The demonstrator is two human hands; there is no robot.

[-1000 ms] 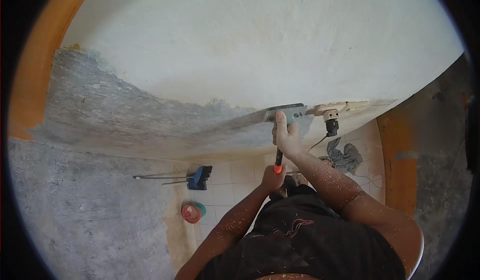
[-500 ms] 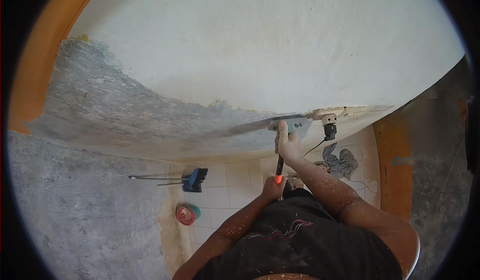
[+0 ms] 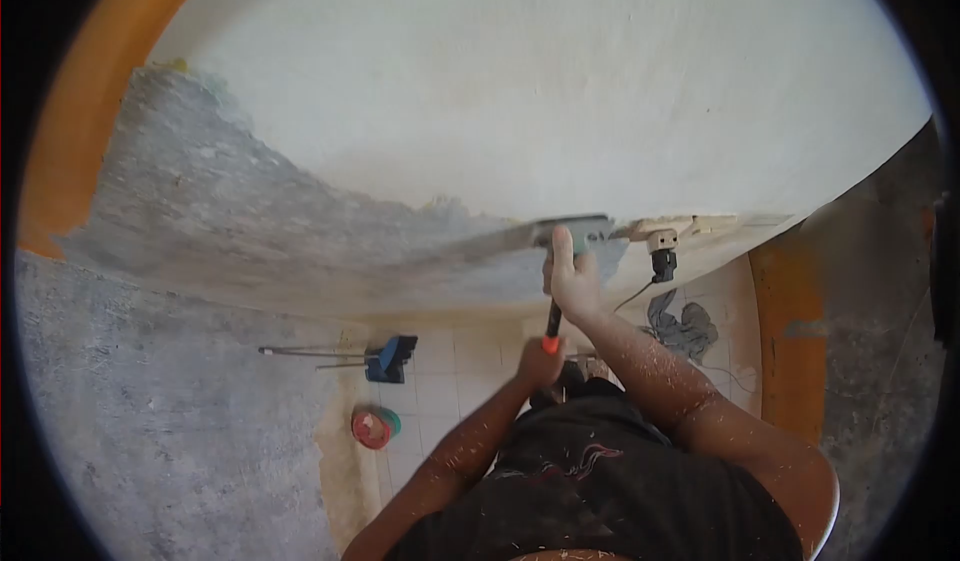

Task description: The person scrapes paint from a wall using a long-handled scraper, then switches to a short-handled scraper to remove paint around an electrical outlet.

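Observation:
A wide-bladed wall scraper (image 3: 592, 233) with a black handle and orange-red end lies against the wall (image 3: 540, 101). My right hand (image 3: 574, 289) is wrapped round it just behind the head, thumb stretched along it. Lower down, my left hand (image 3: 540, 363) is closed round the handle near its coloured end. The blade sits at the border between white paint and the bare grey patch (image 3: 300, 216). Its edge looks slightly blurred. Right of the blade, a wall socket (image 3: 663, 242) holds a black plug (image 3: 663, 265) with a cable hanging down.
On the tiled floor (image 3: 440, 361) are a blue dustpan (image 3: 390, 359) with long handles beside it, a red and green bucket (image 3: 372, 428), and a crumpled grey cloth (image 3: 685, 329) near a cable. A grey wall (image 3: 200, 411) stands on the left. Orange bands edge both sides.
The scraper has shifted slightly up the wall, and both hands have moved up with it. My grip on it is the same. The view has tilted a little.

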